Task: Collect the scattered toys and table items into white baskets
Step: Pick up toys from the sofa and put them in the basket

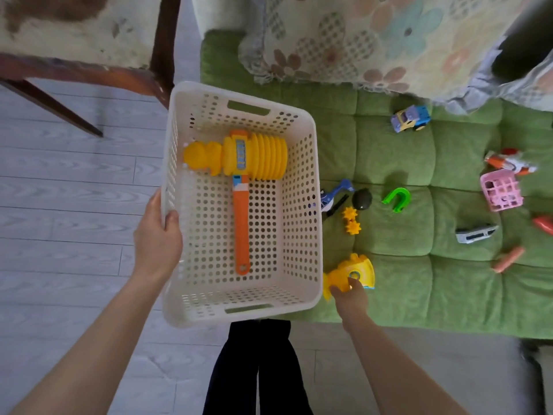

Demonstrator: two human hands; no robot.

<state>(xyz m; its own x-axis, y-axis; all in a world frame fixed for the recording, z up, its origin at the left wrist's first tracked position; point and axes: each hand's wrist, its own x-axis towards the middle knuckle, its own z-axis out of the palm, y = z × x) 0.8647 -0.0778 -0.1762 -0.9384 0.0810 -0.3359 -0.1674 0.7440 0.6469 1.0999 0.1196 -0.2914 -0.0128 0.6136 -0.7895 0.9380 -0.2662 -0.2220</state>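
Grip: left hand [157,238] clasps white basket [296,235] rim, thumb inside; right hand [351,298] grasps yellow toy [359,268] beside basket.

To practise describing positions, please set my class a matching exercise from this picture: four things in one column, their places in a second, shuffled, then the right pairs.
Things
1. yellow and orange plastic toy hammer
2. green horseshoe-shaped plastic piece
3. chunky yellow plastic toy
4. white perforated plastic basket

Places
A. gripped at its rim by the left hand
B. lying loose on the green quilted cushion
C. lying inside the basket
D. grasped by the right hand

Pairs: 1-C, 2-B, 3-D, 4-A
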